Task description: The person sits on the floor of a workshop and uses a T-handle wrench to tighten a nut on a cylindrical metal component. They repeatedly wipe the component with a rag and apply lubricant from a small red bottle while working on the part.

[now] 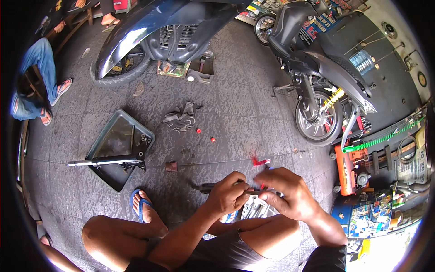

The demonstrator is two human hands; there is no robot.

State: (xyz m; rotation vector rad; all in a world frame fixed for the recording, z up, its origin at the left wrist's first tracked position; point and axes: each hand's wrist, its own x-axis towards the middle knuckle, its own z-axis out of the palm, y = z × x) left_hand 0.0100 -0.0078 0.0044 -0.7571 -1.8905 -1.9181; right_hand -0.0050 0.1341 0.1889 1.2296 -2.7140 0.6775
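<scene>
My left hand [229, 192] is closed round a slim dark metal part [252, 192] held over my lap. From its far side a dark rod-like piece [206, 187] sticks out to the left; whether the two are one piece I cannot tell. My right hand [290, 192] grips the part's other end, thumb below and fingers curled above. A bit of red [262, 186] shows by those fingers, too small to name. Below the hands lie silvery metal pieces [257, 209], partly hidden by the right hand.
A dark tray [94, 150] with a fork leg [108, 161] across it stands left. Ahead lie grey gloves [181, 120], red caps [198, 131] and a red piece [260, 162]. Motorcycles [181, 41] [317, 77] stand beyond; an orange compressor [345, 170] is right. A seated person's legs [41, 68] show left.
</scene>
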